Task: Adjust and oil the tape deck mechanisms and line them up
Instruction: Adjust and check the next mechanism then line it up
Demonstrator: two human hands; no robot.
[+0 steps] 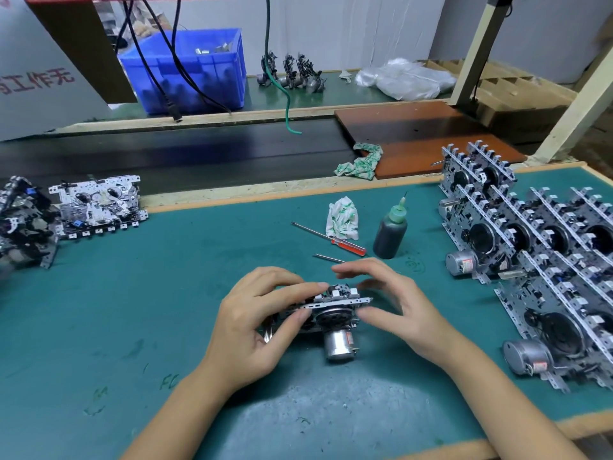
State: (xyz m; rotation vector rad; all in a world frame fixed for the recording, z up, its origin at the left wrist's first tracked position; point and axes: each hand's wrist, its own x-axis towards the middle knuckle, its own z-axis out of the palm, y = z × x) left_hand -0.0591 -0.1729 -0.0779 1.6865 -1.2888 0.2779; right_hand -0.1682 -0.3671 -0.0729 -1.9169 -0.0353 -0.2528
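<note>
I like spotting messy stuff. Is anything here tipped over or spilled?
No spill shows. The oil bottle stands upright. The mechanisms at left lie jumbled and tilted, unlike the neat rows at right.

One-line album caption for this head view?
Left hand grips a metal tape deck mechanism; blurred right hand hovers beside it.

From my remote seat this read as a small electronics assembly workshop: I was looking down on a green work mat (132, 310) edged in bare wood, with rows of finished tape deck mechanisms (530, 247) lined up at three o'clock and more of them piled at nine o'clock (66, 210). An oil bottle (390, 232), a red-handled screwdriver (331, 237) and rags (343, 218) lay at twelve o'clock. Beyond them ran a dark conveyor belt (166, 151), with a blue parts bin (189, 69) and hanging cables (166, 44) at eleven o'clock.
</note>
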